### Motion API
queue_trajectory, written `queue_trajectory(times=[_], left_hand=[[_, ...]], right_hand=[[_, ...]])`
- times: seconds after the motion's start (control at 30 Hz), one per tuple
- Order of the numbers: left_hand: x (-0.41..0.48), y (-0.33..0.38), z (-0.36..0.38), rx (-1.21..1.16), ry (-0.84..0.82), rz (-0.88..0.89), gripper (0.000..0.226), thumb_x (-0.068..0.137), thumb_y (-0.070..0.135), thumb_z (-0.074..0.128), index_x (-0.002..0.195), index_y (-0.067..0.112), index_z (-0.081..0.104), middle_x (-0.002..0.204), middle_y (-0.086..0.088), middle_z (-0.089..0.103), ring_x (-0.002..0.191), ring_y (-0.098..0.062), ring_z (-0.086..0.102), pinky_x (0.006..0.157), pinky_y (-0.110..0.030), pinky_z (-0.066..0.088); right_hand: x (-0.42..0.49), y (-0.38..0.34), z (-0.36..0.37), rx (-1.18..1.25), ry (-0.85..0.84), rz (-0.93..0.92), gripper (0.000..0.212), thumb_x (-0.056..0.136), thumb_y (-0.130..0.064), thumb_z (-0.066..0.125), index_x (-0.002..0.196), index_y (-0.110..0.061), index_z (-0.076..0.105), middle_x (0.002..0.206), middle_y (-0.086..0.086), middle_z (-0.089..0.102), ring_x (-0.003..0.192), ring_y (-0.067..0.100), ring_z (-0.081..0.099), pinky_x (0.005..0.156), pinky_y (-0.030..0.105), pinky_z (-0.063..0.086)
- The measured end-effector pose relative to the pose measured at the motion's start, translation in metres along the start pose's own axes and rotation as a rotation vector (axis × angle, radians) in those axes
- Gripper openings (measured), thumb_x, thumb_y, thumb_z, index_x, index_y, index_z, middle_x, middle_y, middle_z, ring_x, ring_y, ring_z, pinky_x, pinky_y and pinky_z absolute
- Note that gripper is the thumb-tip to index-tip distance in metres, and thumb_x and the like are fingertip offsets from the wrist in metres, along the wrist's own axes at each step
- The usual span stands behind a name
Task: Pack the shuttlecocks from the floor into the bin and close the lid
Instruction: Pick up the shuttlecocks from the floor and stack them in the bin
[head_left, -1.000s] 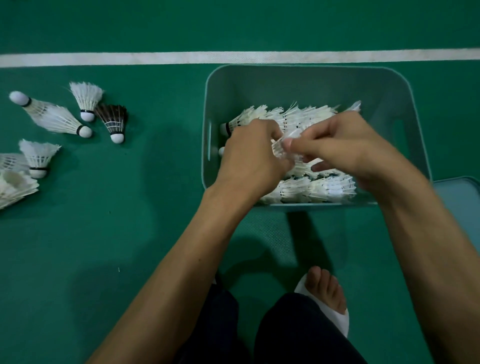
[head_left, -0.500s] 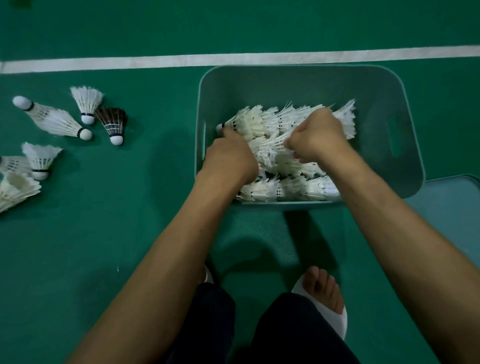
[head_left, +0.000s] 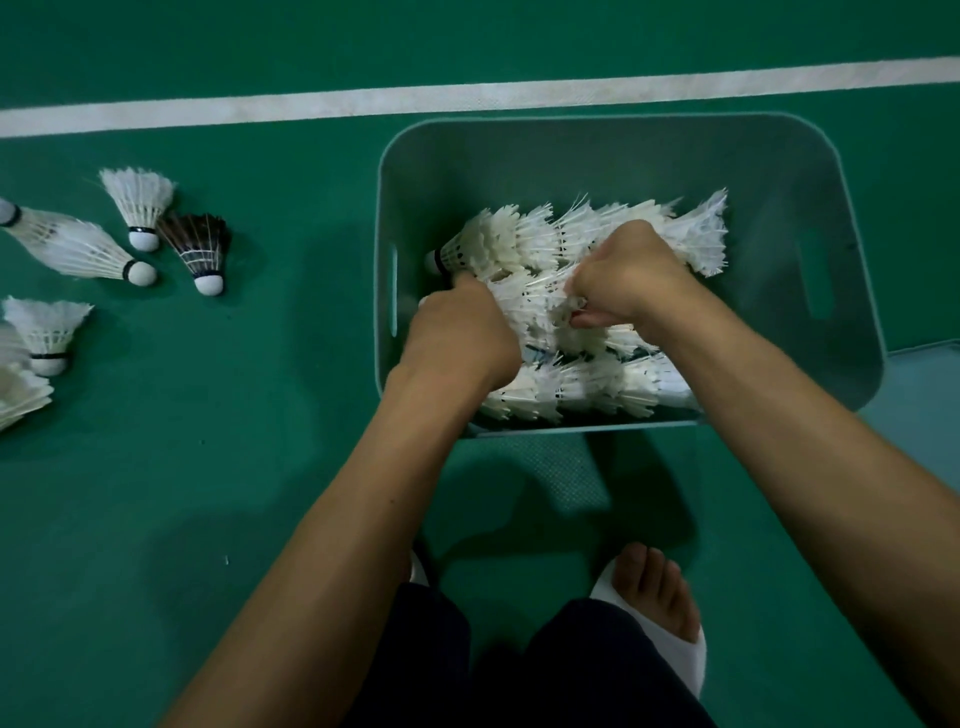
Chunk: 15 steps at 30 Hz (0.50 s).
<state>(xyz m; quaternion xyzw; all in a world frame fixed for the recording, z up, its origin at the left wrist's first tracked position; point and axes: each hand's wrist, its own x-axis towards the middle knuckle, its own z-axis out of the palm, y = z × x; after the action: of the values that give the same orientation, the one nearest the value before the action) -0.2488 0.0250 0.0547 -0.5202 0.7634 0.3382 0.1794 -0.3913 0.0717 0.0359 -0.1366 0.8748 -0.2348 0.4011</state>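
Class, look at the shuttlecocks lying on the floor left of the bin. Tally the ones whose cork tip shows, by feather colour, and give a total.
White-feathered shuttlecocks: 4
Dark-feathered shuttlecock: 1
Total: 5
Cut-off feathers at the left edge show no cork, so they are not counted.

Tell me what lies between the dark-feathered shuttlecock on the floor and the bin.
Only bare green floor lies between the dark-feathered shuttlecock and the bin; the head view shows nothing else on that stretch.
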Motion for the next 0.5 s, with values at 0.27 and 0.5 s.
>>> queue_trajectory(times=[0.27,0.5], left_hand=[[-0.024,-0.003,-0.020,-0.069,0.066,0.084,0.044,0.094,0.005,0.053,0.137,0.006,0.046,0.130,-0.017,0.056,0.111,-0.034,0.056,0.080,-0.035,0.040],[-0.066,-0.040,-0.080,-0.222,0.489,0.237,0.029,0.079,0.023,0.064,0.107,0.026,0.073,0.099,-0.002,0.074,0.095,-0.027,0.069,0.089,-0.041,0.057]], right_hand=[[-0.035,-0.009,-0.020,-0.335,0.304,-0.214,0.023,0.088,-0.027,0.070,0.083,-0.004,0.066,0.079,0.010,0.069,0.072,0.026,0.064,0.062,0.027,0.046],[-0.102,-0.053,-0.024,-0.153,0.363,-0.503,0.027,0.086,-0.025,0.067,0.082,-0.001,0.076,0.080,0.019,0.074,0.080,0.034,0.072,0.081,0.042,0.061]])
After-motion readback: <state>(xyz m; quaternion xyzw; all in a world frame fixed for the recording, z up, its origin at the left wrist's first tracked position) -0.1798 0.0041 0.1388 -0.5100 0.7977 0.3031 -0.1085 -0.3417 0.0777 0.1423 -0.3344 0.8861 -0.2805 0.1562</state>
